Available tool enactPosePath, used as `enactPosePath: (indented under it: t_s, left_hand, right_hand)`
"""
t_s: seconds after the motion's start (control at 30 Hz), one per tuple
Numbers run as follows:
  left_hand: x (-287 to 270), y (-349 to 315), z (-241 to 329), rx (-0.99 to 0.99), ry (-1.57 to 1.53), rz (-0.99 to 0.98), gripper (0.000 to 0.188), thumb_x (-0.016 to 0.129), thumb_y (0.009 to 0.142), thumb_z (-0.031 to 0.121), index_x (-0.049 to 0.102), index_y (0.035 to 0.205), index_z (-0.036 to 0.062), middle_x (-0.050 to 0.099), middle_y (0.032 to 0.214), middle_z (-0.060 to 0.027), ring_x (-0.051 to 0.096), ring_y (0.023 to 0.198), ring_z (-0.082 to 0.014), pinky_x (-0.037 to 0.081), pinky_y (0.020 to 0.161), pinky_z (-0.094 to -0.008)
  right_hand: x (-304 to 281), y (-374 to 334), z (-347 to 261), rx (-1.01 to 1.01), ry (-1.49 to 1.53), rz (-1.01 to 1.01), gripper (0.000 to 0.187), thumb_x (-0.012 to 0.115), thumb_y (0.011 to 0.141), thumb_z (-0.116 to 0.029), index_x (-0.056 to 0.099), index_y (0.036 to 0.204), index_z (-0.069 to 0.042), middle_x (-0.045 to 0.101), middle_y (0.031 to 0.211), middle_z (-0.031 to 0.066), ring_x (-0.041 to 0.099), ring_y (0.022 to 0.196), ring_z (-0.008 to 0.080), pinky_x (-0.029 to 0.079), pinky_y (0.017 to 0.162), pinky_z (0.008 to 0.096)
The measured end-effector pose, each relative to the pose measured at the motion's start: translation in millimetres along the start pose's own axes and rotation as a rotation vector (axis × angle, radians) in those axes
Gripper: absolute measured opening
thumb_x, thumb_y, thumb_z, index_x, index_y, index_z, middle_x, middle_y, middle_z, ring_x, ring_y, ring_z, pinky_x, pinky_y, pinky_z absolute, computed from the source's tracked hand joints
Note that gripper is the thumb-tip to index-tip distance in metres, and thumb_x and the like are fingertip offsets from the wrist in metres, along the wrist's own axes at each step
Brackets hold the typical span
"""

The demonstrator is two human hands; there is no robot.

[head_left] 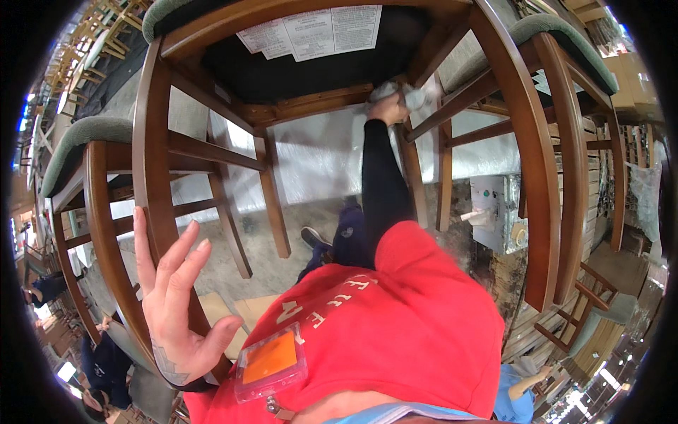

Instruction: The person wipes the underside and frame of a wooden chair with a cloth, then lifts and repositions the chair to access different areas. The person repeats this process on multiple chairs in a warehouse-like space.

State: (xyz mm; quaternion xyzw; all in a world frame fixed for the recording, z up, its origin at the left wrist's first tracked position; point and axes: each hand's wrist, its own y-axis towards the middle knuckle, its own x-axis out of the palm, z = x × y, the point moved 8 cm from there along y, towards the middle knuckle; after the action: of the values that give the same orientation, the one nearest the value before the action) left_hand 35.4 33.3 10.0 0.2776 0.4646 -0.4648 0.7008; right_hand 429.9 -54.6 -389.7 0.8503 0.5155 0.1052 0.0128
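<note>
A brown wooden chair (159, 152) stands tilted in front of me, its dark underside and white paper labels (311, 35) showing. My right hand (390, 111) reaches in under the seat and is closed on a whitish rag (385, 90), pressed to the inner corner where the seat rail (321, 102) meets a leg. The rag is partly hidden and somewhat blurred. At the left, my left hand (180, 311) is open, with fingers stretched up and thumb apart, beside the chair's long near leg. Its fingertips lie against or just in front of that wood; I cannot tell which.
Chairs with green-grey seats stand close on the left (92, 141) and right (565, 42). Plastic-wrapped surface (318, 152) lies beneath. A grey control box (496, 212) is at right. Another chair (593, 318) stands farther right; other people (514, 392) are at the lower edges.
</note>
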Motion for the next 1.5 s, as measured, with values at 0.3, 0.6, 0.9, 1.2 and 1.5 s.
enactPosePath:
  t_s: [0.3, 0.6, 0.9, 1.2, 1.5]
  left_hand:
    - [5, 6, -3, -0.052, 0.013, 0.010, 0.074, 0.067, 0.087, 0.059, 0.061, 0.131, 0.0004, 0.058, 0.139, -0.0207, 0.020, 0.150, -0.0497, 0.021, 0.119, -0.0578]
    - [-6, 4, -1, -0.003, -0.021, 0.090, 0.066, 0.080, 0.078, 0.044, 0.065, 0.124, -0.0007, 0.063, 0.131, -0.0212, 0.030, 0.144, -0.0560, 0.038, 0.111, -0.0559]
    - [-2, 4, -10, -0.013, -0.044, 0.077, 0.071, 0.073, 0.084, 0.057, 0.065, 0.124, -0.0017, 0.063, 0.132, -0.0225, 0.026, 0.147, -0.0527, 0.028, 0.117, -0.0567]
    - [-9, 0, -10, 0.014, -0.024, 0.127, 0.068, 0.074, 0.084, 0.052, 0.064, 0.127, 0.0006, 0.062, 0.134, -0.0198, 0.029, 0.147, -0.0505, 0.032, 0.115, -0.0540]
    - [-8, -9, -9, -0.018, 0.009, 0.109, 0.066, 0.075, 0.084, 0.050, 0.064, 0.127, 0.0017, 0.062, 0.133, -0.0194, 0.028, 0.148, -0.0488, 0.031, 0.116, -0.0525]
  right_hand:
    - [43, -232, 32, 1.061, -0.023, -0.298, 0.095, 0.047, 0.100, -0.062, 0.024, 0.150, 0.015, 0.037, 0.153, 0.0321, 0.042, 0.141, 0.0351, 0.035, 0.114, 0.0372]
    - [36, -50, 21, 1.123, 0.670, -0.441, 0.091, 0.032, 0.096, -0.075, 0.042, 0.145, 0.001, 0.058, 0.133, 0.0192, 0.061, 0.113, 0.0340, 0.051, 0.099, 0.0459]
    - [94, -314, 25, 1.647, 0.674, -0.591, 0.051, 0.028, 0.108, -0.055, 0.065, 0.109, -0.021, 0.069, 0.097, -0.0002, 0.063, 0.075, 0.0201, 0.053, 0.061, 0.0343]
    - [158, -334, -112, 2.011, 0.785, -0.637, 0.039, 0.042, 0.100, -0.043, 0.069, 0.102, -0.015, 0.070, 0.102, 0.0051, 0.066, 0.098, 0.0227, 0.052, 0.087, 0.0450]
    - [161, -315, -162, 1.950, 0.857, -1.154, 0.041, 0.033, 0.102, -0.030, 0.065, 0.118, -0.011, 0.066, 0.125, 0.0138, 0.064, 0.114, 0.0328, 0.049, 0.102, 0.0524]
